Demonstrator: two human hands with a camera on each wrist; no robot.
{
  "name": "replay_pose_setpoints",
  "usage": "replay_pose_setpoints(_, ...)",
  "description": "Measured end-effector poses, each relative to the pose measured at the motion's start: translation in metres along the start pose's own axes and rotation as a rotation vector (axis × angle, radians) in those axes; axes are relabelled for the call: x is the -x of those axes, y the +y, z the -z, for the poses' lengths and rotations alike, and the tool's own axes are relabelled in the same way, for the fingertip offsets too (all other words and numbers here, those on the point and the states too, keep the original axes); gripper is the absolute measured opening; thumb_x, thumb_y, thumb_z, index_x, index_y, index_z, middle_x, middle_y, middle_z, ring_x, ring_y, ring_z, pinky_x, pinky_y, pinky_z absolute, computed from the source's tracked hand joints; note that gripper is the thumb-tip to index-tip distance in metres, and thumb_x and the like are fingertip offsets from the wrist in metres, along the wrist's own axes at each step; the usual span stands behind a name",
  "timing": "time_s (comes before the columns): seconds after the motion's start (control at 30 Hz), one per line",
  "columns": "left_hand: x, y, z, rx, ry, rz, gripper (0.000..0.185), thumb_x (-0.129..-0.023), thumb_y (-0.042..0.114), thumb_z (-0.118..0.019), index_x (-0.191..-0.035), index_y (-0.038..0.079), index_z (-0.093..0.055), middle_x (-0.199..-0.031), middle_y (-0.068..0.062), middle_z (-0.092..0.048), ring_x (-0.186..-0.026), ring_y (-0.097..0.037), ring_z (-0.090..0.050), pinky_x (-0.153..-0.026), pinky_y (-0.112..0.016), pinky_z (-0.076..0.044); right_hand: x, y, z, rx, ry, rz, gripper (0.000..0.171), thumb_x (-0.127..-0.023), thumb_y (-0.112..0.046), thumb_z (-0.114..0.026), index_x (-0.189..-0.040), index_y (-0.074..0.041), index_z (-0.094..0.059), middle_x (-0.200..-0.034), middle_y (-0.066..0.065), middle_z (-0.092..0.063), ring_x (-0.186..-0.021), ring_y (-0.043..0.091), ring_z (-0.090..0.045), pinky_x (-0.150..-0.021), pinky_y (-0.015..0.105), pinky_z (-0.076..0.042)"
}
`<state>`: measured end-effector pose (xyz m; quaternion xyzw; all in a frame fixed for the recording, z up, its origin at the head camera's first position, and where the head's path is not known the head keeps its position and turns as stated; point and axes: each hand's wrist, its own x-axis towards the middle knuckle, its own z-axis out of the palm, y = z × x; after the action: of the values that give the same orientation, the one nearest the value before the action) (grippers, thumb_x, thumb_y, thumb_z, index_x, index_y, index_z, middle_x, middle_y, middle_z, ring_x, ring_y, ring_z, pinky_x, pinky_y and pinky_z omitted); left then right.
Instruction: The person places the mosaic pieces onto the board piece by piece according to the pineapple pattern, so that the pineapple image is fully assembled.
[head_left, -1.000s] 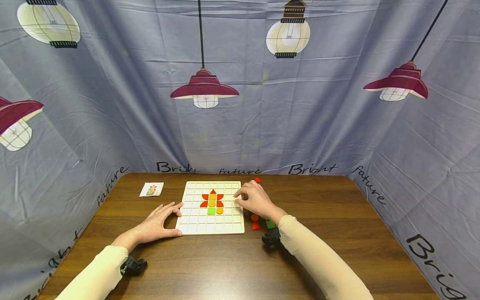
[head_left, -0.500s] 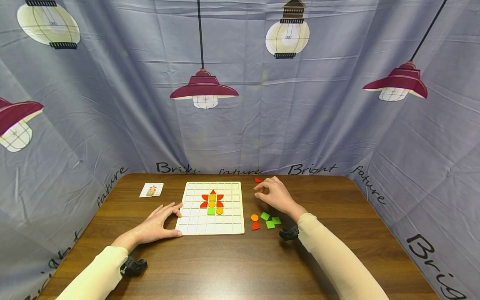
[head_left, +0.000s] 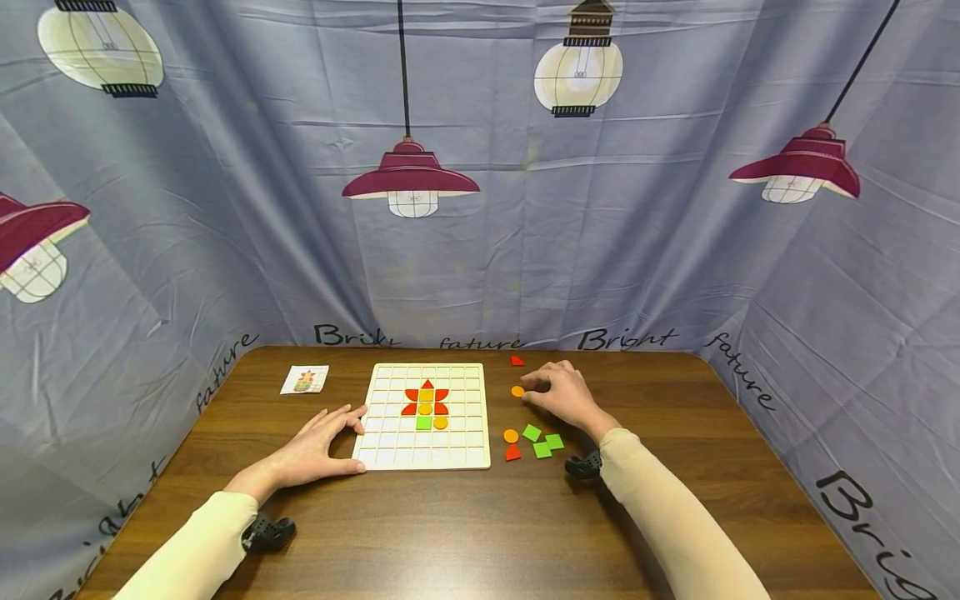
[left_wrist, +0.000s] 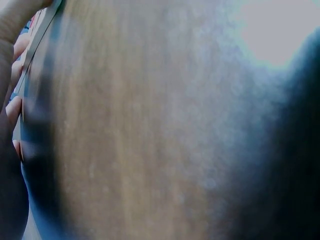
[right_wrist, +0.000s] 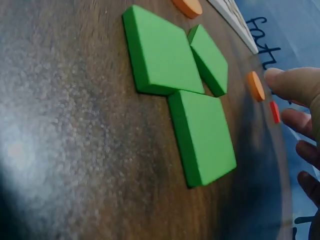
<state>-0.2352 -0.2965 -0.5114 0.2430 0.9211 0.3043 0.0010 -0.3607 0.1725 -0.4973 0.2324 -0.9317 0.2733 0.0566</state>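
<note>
My left hand point(head_left: 318, 446) rests at the left edge of a pale gridded board point(head_left: 465, 450), thumb and fingers spread along that side. On the board, red petal pieces, a red triangle point(head_left: 427, 384), a yellow square, two yellow-orange discs and a green square point(head_left: 423, 422) form a figure. To the board's right, my right hand point(head_left: 562, 395) hovers low over the table. Its thumb and fingertips are parted beside an orange disc point(head_left: 517, 392), with nothing between them. In the right wrist view, the thumb lies close to that disc point(right_wrist: 256, 86).
Three green squares point(head_left: 542, 450), another orange disc point(head_left: 511, 436) and a red piece point(head_left: 513, 452) lie nearer on the wooden table point(head_left: 420, 533). Farther back is a red quarter piece point(head_left: 517, 361). A pattern card point(head_left: 304, 380) lies at the left; a printed curtain point(head_left: 480, 275) surrounds the table.
My right hand has moved right from the board's right edge, then slightly nearer. An orange disc now shows at its fingertips, and the green squares are uncovered. My left hand has stayed put.
</note>
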Motion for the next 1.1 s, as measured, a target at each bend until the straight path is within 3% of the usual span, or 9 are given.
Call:
replay_pose_setpoints(0.33,0.0,-0.001,-0.001,0.007,0.001,-0.001,0.048,-0.083,0.052,-0.082,-0.112,0.022,-0.056,-0.16,-0.013,-0.042,-0.149,-0.045,-0.028,-0.12,-0.067,-0.008,-0.006,0.004,-0.008,0.001,-0.041,-0.069,0.034,-0.086,-0.039,-0.082,-0.117,-0.024,-0.078,-0.109,-0.005,-0.065,-0.106,0.023,-0.049,-0.095,0.047,-0.039)
replay_pose_setpoints(0.73,0.003,0.0,-0.001,0.011,0.033,-0.036,0.048,-0.082,0.047,-0.084,-0.111,0.019,-0.057,-0.158,-0.016,-0.043,-0.147,-0.048,-0.03,-0.117,-0.068,-0.01,-0.009,0.003,-0.011,-0.02,-0.049,-0.073,0.028,-0.087,-0.038,-0.082,-0.112,-0.026,-0.08,-0.107,-0.005,-0.065,-0.107,0.023,-0.049,-0.098,0.048,-0.037)
replay_pose_setpoints(1.1,0.0,0.0,0.0,-0.002,0.001,-0.004,0.049,-0.083,0.052,-0.082,-0.112,0.021,-0.056,-0.16,-0.014,-0.041,-0.149,-0.045,-0.028,-0.119,-0.067,-0.007,-0.01,0.002,-0.014,-0.031,-0.038,-0.064,0.024,-0.088,-0.039,-0.081,-0.109,-0.026,-0.08,-0.107,-0.005,-0.066,-0.109,0.023,-0.049,-0.097,0.047,-0.036)
